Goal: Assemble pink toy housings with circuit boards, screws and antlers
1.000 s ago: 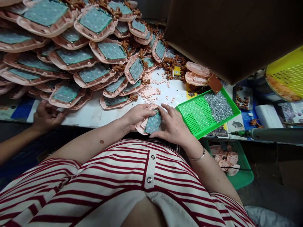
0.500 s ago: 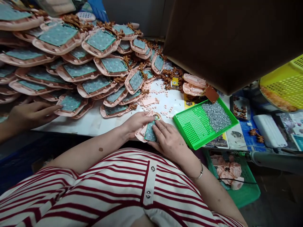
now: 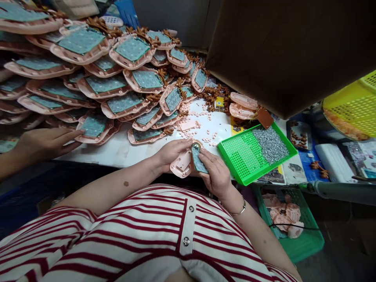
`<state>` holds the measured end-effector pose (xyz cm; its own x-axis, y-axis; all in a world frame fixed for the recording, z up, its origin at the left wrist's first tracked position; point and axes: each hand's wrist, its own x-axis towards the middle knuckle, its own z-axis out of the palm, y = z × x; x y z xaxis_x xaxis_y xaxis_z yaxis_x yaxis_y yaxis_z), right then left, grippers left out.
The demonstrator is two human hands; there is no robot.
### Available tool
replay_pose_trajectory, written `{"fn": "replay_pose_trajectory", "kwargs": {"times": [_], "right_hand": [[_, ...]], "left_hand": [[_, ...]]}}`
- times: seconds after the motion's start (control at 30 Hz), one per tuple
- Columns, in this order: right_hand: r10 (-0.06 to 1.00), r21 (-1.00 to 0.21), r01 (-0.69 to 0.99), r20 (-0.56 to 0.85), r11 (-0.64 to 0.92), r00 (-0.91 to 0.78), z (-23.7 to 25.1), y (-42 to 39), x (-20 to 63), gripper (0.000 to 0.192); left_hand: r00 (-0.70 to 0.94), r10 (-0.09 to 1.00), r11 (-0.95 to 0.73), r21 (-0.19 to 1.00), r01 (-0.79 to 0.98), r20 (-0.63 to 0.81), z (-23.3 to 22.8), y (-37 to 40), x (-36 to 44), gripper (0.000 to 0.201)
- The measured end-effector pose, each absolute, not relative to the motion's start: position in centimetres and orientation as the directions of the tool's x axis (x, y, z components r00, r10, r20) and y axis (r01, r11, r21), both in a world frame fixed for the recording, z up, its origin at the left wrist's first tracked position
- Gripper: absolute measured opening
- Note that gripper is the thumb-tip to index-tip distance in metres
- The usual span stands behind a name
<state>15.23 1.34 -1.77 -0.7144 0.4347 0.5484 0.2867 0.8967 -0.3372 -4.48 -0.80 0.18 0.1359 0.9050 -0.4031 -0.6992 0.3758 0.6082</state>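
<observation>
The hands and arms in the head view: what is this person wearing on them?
Both arms are bare, with no gloves on the left hand or the right hand. A thin silver bangle circles the right wrist. The short sleeves belong to a top with red and white stripes and small round buttons down a white strip in front. No rings are visible.

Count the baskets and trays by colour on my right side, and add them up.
Green perforated tray holding the screws: 1
Green basket below the bench, with pink shells in it: 1
Yellow basket at the right edge: 1
Total: 3
</observation>
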Motion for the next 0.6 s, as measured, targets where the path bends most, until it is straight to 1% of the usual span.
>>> {"fn": "replay_pose_trajectory", "kwargs": {"times": [0.1, 0.17, 0.2, 0.23, 0.3, 0.37, 0.43, 0.53, 0.6], "right_hand": [[0.481, -0.418, 0.269, 0.568, 0.868, -0.668, -2.2, 1.7, 15.3, 0.051], [0.474, -0.409, 0.266, 0.583, 0.873, -0.660, -2.2, 2.0, 15.4, 0.051], [0.440, -0.367, 0.261, 0.584, 0.893, -0.682, -2.1, 2.2, 15.4, 0.050], [0.387, -0.300, 0.254, 0.576, 0.919, -0.720, -1.8, 2.4, 15.4, 0.047], [0.259, -0.128, 0.226, 0.533, 0.966, -0.805, -1.0, 2.7, 15.5, 0.040], [0.173, 0.006, 0.200, 0.484, 0.980, -0.858, 0.1, 2.9, 15.4, 0.038], [0.147, 0.057, 0.195, 0.461, 0.979, -0.875, 1.1, 2.8, 15.4, 0.039], [0.155, 0.063, 0.207, 0.463, 0.976, -0.873, 1.4, 2.4, 15.3, 0.038], [0.165, 0.085, 0.234, 0.486, 0.969, -0.858, 1.0, 1.9, 15.1, 0.038]], "left_hand": [[0.174, 0.898, 0.403, 0.597, -0.693, -0.404, -0.1, -0.6, -4.5, 0.029], [0.211, 0.887, 0.436, 0.595, -0.675, -0.410, -0.3, -0.5, -4.6, 0.032], [0.220, 0.883, 0.446, 0.597, -0.667, -0.414, -0.3, -0.4, -4.6, 0.032], [0.224, 0.880, 0.453, 0.598, -0.661, -0.419, -0.3, -0.4, -4.6, 0.032], [0.219, 0.877, 0.456, 0.595, -0.662, -0.428, -0.2, -0.5, -4.7, 0.032], [0.198, 0.875, 0.451, 0.595, -0.666, -0.442, 0.0, -0.5, -4.8, 0.033], [0.159, 0.878, 0.433, 0.611, -0.662, -0.450, 0.2, -0.7, -4.8, 0.038], [0.080, 0.897, 0.380, 0.665, -0.643, -0.435, 0.5, -1.0, -4.7, 0.046], [0.034, 0.910, 0.345, 0.708, -0.616, -0.414, 0.5, -1.1, -4.5, 0.045]]}}
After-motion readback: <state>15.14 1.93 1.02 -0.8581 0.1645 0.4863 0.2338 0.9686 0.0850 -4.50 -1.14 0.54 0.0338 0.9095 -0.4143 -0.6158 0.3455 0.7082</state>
